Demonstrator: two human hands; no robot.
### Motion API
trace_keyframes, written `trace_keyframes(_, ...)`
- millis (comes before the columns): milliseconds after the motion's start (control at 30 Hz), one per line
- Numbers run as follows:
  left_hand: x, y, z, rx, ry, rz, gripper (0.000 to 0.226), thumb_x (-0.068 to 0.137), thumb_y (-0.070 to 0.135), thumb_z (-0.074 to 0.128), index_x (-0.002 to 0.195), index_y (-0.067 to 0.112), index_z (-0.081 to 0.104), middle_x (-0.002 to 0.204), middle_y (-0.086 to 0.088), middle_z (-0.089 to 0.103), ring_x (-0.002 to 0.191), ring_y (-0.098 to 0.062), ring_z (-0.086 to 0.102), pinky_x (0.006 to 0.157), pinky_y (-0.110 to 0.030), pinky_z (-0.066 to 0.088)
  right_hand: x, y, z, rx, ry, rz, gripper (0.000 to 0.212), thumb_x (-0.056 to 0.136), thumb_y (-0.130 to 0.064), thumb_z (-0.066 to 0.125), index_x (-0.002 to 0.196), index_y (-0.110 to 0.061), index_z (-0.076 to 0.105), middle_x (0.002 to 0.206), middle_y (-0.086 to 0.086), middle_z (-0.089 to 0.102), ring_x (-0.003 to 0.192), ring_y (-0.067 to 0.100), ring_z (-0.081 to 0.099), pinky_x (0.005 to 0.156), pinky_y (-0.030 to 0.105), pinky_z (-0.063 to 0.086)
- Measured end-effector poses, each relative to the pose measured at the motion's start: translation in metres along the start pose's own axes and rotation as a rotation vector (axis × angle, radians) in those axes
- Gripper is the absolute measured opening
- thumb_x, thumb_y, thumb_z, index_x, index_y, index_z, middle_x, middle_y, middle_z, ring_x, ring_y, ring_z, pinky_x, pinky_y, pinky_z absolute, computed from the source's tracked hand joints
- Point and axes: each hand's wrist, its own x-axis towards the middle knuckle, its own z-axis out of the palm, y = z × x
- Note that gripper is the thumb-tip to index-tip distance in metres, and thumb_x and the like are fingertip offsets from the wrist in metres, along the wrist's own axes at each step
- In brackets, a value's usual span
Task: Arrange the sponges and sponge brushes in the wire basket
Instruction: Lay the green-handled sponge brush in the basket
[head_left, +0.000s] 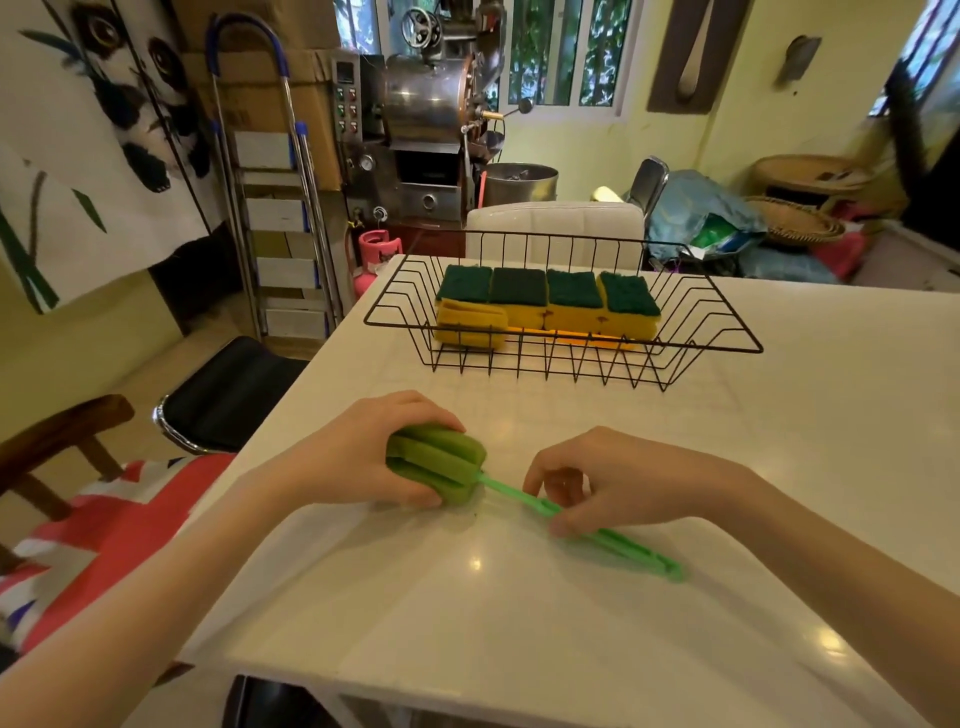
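A green sponge brush (441, 467) lies on the white table (519, 623) in front of me, its foam head to the left and its thin plastic handle running right toward the table's near side. My left hand (363, 457) wraps around the foam head. My right hand (587, 478) pinches the handle near its middle. Farther back stands the black wire basket (691, 332). Inside it several yellow sponges with dark green scrub tops (571, 301) sit in a row, and a yellow sponge brush (470, 325) lies in front of them at the left.
A white chair back (556, 228) stands behind the basket. A black stool (228, 395) and a wooden chair with a red patterned cushion (93, 525) are off the table's left edge. A stepladder (275, 218) and a metal machine (431, 130) stand at the back.
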Motion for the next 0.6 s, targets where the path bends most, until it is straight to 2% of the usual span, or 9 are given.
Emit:
trace_keyframes(200, 0.018, 0.001, -0.011, -0.022, 0.060, 0.029, 0.051, 0.065, 0.032, 0.078, 0.108, 0.039, 0.052, 0.105, 0.022, 0.052, 0.102, 0.001, 0.049, 0.082, -0.012, 0.042, 0.001, 0.005, -0.018, -0.019, 0.063, 0.028, 0.026, 0.084, -0.024, 0.060, 0.110, -0.023, 0.059, 0.079, -0.011, 0.053, 0.082, 0.016, 0.056, 0.071, 0.026, 0.045)
trace_keyframes(333, 0.037, 0.006, -0.026, -0.020, 0.140, 0.087, 0.053, 0.064, 0.034, 0.078, 0.108, 0.042, 0.050, 0.102, 0.025, 0.052, 0.100, 0.001, 0.050, 0.079, -0.012, 0.041, -0.001, 0.012, -0.043, -0.039, 0.173, 0.033, 0.024, 0.085, -0.024, 0.059, 0.110, -0.025, 0.060, 0.081, -0.009, 0.055, 0.086, 0.018, 0.058, 0.073, 0.029, 0.049)
trace_keyframes(467, 0.061, 0.012, -0.044, -0.063, 0.203, 0.117, 0.054, 0.066, 0.028, 0.077, 0.111, 0.038, 0.051, 0.105, 0.023, 0.052, 0.102, -0.002, 0.052, 0.082, -0.016, 0.043, 0.001, 0.022, -0.067, -0.092, 0.302, 0.057, 0.027, 0.085, -0.024, 0.059, 0.112, -0.026, 0.061, 0.085, -0.010, 0.057, 0.083, 0.013, 0.057, 0.066, 0.021, 0.044)
trace_keyframes(600, 0.085, 0.024, -0.060, -0.157, 0.326, 0.148, 0.062, 0.057, 0.040, 0.074, 0.114, 0.039, 0.049, 0.109, 0.018, 0.055, 0.102, -0.005, 0.056, 0.088, -0.026, 0.050, 0.002, 0.028, -0.087, -0.125, 0.489, 0.105, 0.028, 0.086, -0.023, 0.057, 0.112, -0.028, 0.063, 0.092, -0.003, 0.065, 0.082, 0.018, 0.061, 0.073, 0.034, 0.053)
